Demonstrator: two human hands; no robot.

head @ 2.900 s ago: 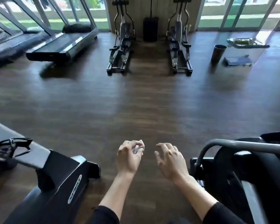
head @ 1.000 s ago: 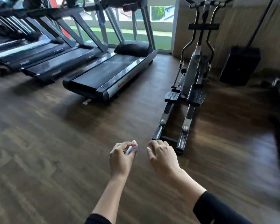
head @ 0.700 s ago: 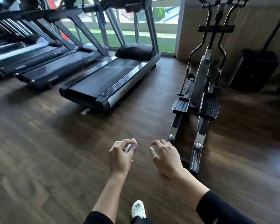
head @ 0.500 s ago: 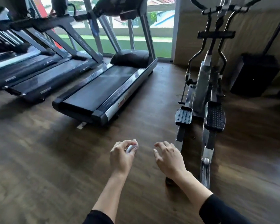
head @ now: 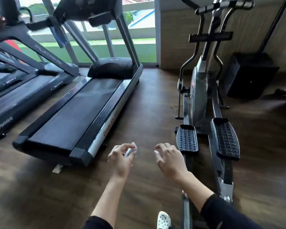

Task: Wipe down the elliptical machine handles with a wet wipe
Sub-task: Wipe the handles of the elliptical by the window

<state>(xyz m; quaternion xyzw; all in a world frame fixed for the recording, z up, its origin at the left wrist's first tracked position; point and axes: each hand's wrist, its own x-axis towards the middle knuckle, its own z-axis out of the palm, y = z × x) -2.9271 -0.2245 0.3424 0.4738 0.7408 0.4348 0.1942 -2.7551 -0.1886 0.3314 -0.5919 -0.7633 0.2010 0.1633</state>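
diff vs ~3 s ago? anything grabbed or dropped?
The person has walked up to the elliptical, once far across the room, now beside the right hand; a treadmill lies to its left. Nothing grabbed or released: the left hand still pinches the wet wipe, the right hand stays empty, handles untouched.

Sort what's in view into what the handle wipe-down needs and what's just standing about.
Job: wet wipe, pinched in left hand; elliptical machine; its handles; free right hand.
Standing about: nearest treadmill; black box; white shoe.
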